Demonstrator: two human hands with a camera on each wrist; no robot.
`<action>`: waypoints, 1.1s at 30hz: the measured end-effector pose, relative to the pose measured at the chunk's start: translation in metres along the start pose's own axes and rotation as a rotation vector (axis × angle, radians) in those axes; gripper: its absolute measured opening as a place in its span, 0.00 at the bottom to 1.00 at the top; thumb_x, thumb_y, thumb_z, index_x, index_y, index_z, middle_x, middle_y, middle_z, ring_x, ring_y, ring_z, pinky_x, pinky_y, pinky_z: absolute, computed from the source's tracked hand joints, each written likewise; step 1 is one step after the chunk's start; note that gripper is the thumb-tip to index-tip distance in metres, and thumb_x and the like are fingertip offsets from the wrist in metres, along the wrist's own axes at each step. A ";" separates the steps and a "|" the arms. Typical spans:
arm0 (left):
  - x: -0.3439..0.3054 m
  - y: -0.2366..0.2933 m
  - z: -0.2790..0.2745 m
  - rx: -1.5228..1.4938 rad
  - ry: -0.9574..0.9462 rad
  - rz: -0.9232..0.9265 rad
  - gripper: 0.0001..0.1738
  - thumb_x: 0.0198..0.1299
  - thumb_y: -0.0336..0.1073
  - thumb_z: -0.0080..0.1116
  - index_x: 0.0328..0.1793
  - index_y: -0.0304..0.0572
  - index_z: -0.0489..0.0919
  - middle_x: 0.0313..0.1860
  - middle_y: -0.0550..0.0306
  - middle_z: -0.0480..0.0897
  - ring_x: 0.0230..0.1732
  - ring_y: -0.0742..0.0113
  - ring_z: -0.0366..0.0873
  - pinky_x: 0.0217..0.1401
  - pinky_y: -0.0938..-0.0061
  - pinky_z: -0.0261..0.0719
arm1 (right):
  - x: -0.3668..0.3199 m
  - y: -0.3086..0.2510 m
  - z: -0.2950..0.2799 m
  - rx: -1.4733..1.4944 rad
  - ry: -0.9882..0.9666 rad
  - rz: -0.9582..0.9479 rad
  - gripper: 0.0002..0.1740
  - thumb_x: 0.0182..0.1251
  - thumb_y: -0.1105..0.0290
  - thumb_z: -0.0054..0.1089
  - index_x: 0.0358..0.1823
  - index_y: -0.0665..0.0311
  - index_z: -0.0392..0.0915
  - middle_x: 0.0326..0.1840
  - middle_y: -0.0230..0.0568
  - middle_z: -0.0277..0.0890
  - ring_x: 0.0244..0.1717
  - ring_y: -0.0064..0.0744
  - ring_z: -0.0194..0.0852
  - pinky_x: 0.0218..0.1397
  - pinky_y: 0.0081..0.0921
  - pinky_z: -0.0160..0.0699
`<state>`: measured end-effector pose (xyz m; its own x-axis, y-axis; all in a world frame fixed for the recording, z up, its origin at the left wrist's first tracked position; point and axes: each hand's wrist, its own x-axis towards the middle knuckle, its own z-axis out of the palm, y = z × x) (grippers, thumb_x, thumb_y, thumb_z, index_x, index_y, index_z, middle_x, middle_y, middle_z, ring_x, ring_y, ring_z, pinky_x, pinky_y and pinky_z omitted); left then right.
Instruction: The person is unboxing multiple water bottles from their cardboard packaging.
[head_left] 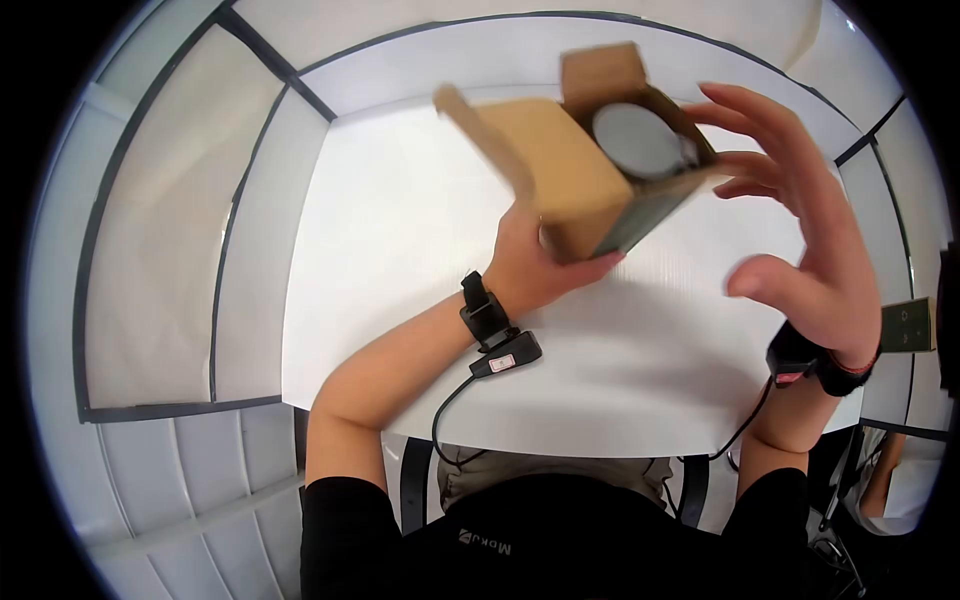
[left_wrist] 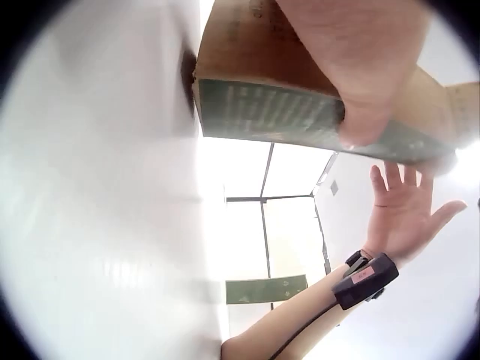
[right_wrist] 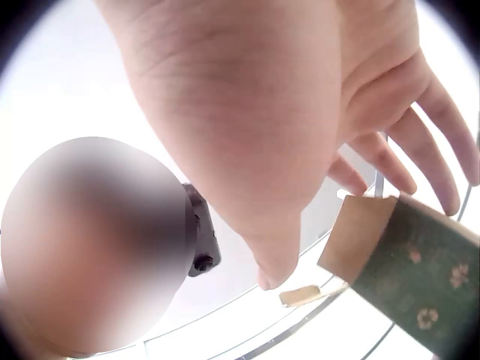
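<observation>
My left hand (head_left: 540, 265) grips a brown cardboard box (head_left: 565, 155) from below and holds it tilted above the white table. The thumb lies along a green printed side (left_wrist: 270, 112) of the box. Its flaps stand out, and through the opening shows a grey round-topped object (head_left: 638, 140), mostly hidden by the walls. To the right of that opening is my right hand (head_left: 815, 230), fingers spread and thumb held apart, gripping nothing. In the right wrist view its fingers reach over a raised flap (right_wrist: 358, 238), above the green side patterned with small flowers.
A white table (head_left: 400, 200) lies below, walled in by pale panels (head_left: 165, 220) with dark edges. Another green and brown box (head_left: 908, 325) is at the right side. Black cables (head_left: 437, 425) run from the wrist cameras over the table's front edge.
</observation>
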<state>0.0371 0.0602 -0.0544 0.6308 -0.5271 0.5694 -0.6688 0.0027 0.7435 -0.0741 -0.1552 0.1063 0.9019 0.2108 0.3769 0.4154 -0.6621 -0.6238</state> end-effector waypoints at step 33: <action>-0.013 -0.020 -0.002 -0.514 -0.101 -0.280 0.31 0.61 0.46 0.73 0.66 0.42 0.76 0.61 0.55 0.82 0.61 0.65 0.80 0.61 0.66 0.82 | 0.029 0.036 0.081 -0.058 -0.181 0.087 0.48 0.57 0.52 0.75 0.71 0.75 0.64 0.51 0.66 0.80 0.53 0.60 0.80 0.57 0.40 0.78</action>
<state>0.0429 0.0686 -0.0765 0.6983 -0.6454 0.3095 -0.1901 0.2497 0.9495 -0.0231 -0.1150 0.0394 0.9427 0.2735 0.1912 0.3326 -0.7228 -0.6058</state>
